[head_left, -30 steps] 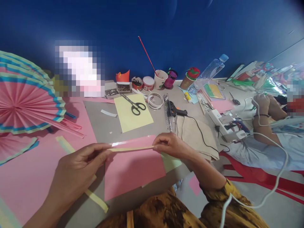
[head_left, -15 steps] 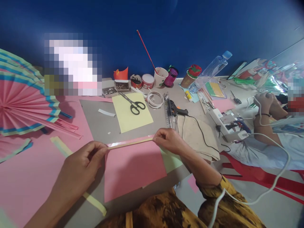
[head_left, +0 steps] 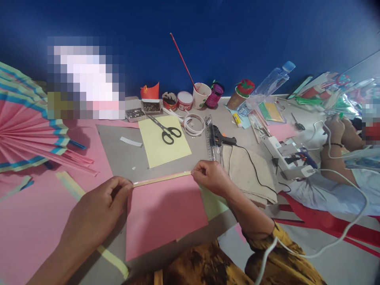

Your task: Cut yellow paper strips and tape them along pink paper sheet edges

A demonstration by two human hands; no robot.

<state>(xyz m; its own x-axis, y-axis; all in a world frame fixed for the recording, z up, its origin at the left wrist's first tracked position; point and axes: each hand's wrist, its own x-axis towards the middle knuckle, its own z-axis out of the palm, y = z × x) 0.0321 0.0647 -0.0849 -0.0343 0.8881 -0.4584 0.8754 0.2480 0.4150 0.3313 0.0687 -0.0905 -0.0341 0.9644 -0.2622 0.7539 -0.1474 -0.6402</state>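
My left hand pinches the left end of a narrow yellow paper strip. The strip's right end is between the fingers of my right hand. It lies along the upper edge of a pink paper sheet, stretched nearly straight. Part of a pale green sheet shows from under the pink one, below my right hand. Beyond the strip, black-handled scissors rest on a yellow sheet.
A black glue gun lies beside a beige cloth. Cups, tape rolls and a bottle line the back. Pink folded fans stand left. At right, another person's hands are near a power strip.
The strip now lies flatter over the pink sheet's upper edge, covering the pink band that showed beyond it. Both hands keep their hold, and the view has shifted slightly.
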